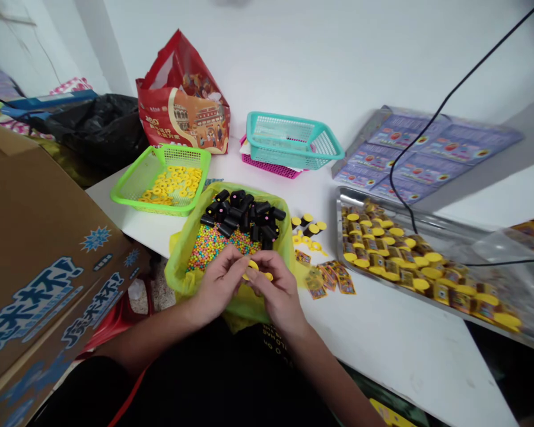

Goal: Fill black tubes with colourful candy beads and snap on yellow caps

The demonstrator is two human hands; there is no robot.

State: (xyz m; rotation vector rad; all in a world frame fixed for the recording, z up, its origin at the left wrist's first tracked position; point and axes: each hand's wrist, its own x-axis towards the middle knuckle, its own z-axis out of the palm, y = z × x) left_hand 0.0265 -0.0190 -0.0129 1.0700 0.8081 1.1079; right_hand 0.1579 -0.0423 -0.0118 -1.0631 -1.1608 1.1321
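My left hand and my right hand meet over the near side of a basket lined with a yellow plastic bag. Pinched between the fingers of both is a small round yellow plastic piece; the fingers hide most of it. A second bit of yellow shows by my right fingertips, and I cannot tell whether it is the same piece. In the lined basket, small multicoloured beads lie below a heap of black cylinders. Some of these show pink or yellow dots on their ends.
A green basket holds yellow rings. Right of the lined basket are black cylinders with yellow caps and printed wrappers. A metal tray holds wrapped yellow-capped pieces. Behind stand a red bag and a turquoise basket; left, a cardboard box.
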